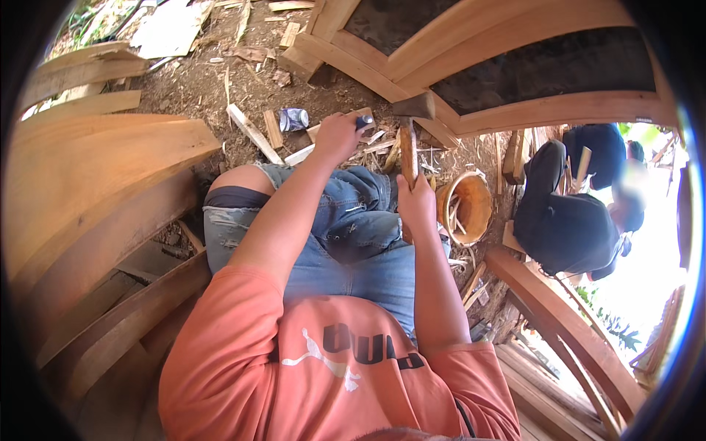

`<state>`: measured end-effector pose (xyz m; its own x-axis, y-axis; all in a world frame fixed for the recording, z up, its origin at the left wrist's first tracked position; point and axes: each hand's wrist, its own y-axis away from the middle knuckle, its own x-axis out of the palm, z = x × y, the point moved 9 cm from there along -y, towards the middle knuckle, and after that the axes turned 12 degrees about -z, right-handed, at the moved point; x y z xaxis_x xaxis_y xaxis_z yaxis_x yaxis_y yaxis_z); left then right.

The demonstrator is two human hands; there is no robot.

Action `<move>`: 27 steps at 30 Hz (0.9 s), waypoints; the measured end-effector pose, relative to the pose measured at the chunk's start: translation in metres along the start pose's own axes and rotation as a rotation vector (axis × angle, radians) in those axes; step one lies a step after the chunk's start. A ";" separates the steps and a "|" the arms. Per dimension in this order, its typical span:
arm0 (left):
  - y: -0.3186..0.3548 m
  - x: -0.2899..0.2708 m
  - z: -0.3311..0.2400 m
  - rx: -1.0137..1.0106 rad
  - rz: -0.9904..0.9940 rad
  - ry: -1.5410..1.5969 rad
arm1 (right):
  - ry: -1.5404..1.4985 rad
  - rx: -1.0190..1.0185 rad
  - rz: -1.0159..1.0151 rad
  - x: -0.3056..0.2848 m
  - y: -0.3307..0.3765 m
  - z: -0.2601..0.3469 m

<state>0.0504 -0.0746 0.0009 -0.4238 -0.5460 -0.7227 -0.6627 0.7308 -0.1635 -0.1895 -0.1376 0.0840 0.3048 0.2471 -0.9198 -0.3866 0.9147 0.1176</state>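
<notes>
The right hand (418, 202) is wrapped around the wooden handle of a hammer (409, 151), thumb lying along the shaft, the metal head pointing away from the body. Its forearm runs nearly straight forward beside the right thigh, tipped slightly inward. The left hand (340, 138) reaches farther out, its arm slanting inward across the left thigh, fingers curled around a short dark cylindrical handle (362, 122); the lower end of that piece cannot be made out. The hammer head sits to the right of this handle, apart from it.

Beneath the arms are ripped denim trousers (353, 220). Just right of the right hand stands a round bucket (478, 202) with wood scraps inside; left of the left hand lies a blue-and-white can (293, 119). Farther out are a wooden frame (553, 114) with dark panels, curved boards (110, 162) at left, and a co-worker (570, 228) at right.
</notes>
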 end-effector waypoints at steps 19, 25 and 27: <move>-0.026 -0.003 0.023 -0.157 -0.016 0.181 | 0.175 -0.098 0.477 0.115 -0.035 -0.016; -0.030 0.002 0.051 -0.253 -0.081 0.323 | -0.063 0.047 0.318 0.070 -0.034 -0.031; -0.035 0.003 0.056 -0.285 -0.088 0.334 | -0.132 0.015 0.203 0.066 -0.036 -0.034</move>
<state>0.1069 -0.0782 -0.0330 -0.5031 -0.7376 -0.4504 -0.8291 0.5589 0.0108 -0.1853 -0.1655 0.0067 0.3338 0.4650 -0.8200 -0.4392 0.8464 0.3012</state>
